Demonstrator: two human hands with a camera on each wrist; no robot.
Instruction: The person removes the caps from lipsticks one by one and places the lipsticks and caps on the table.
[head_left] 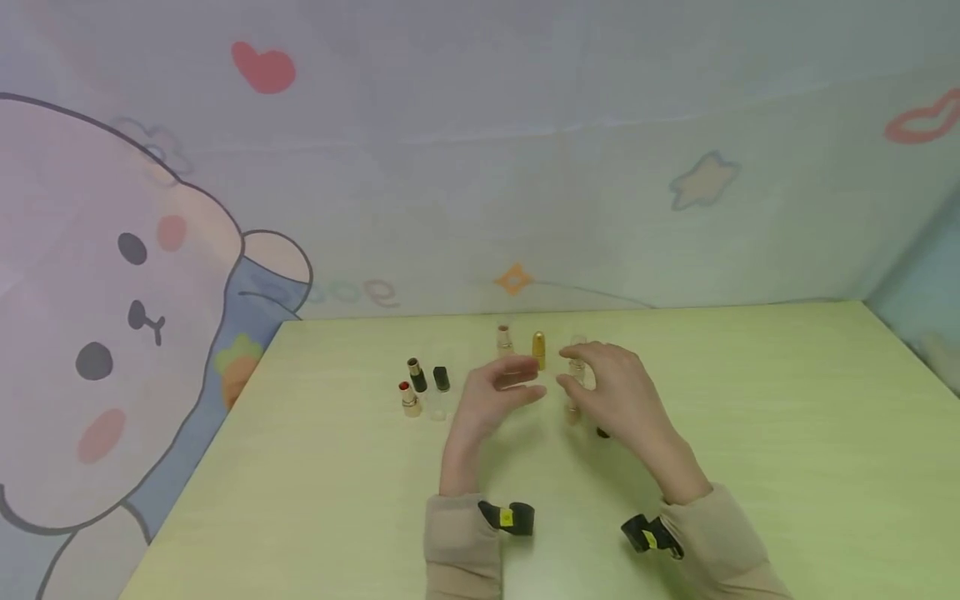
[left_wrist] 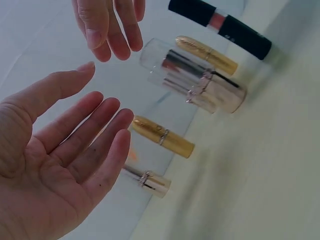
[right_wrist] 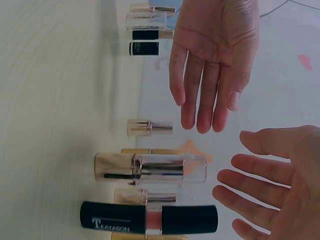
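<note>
My left hand [head_left: 498, 393] hovers above the table with relaxed, parted fingers and nothing in them. Facing it, my right hand [head_left: 618, 387] is also empty, its fingers loosely bent. Between and behind the hands stand a gold lipstick tube [head_left: 538, 350] and a lipstick in a pale gold case [head_left: 504, 340]. Near the right hand are a clear-capped lipstick [right_wrist: 160, 169] and a black tube with a pinkish middle band [right_wrist: 155, 218], both upright. In the head view the right hand partly hides them. Another gold tube [left_wrist: 207, 52] stands behind these in the left wrist view.
Left of the hands stand an uncapped red lipstick [head_left: 409, 402], a black-based lipstick [head_left: 417, 377], a black cap [head_left: 441, 379] and a clear cap [head_left: 438, 414]. The pale yellow-green table [head_left: 315, 500] meets a printed cloth backdrop [head_left: 450, 208] at its far edge.
</note>
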